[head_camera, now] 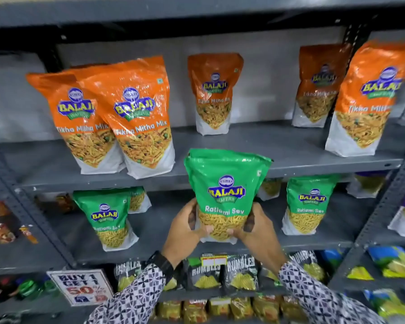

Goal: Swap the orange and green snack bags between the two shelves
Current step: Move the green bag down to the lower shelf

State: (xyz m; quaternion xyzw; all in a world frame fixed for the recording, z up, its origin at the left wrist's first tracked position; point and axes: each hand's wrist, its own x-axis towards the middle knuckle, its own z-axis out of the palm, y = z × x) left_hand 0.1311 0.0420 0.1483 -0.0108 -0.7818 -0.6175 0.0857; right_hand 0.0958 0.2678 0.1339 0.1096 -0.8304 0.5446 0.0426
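A green snack bag (225,190) is held upright in front of the shelves, its top overlapping the front lip of the upper shelf (290,169). My left hand (185,228) grips its lower left side and my right hand (257,230) its lower right. Several orange snack bags stand on the upper shelf: two at the left (117,113), one at the back middle (214,92), two at the right (369,97). More green bags stand on the lower shelf (313,244), one at the left (108,218) and one at the right (306,204), others partly hidden behind.
Black snack packs (241,272) fill the shelf below my wrists. A "Buy 1 Get 1" sign (80,286) hangs at the lower left. Slanted grey uprights (33,206) frame the bay, with other goods in the neighbouring bays. A bare stretch of upper shelf (255,146) lies behind the held bag.
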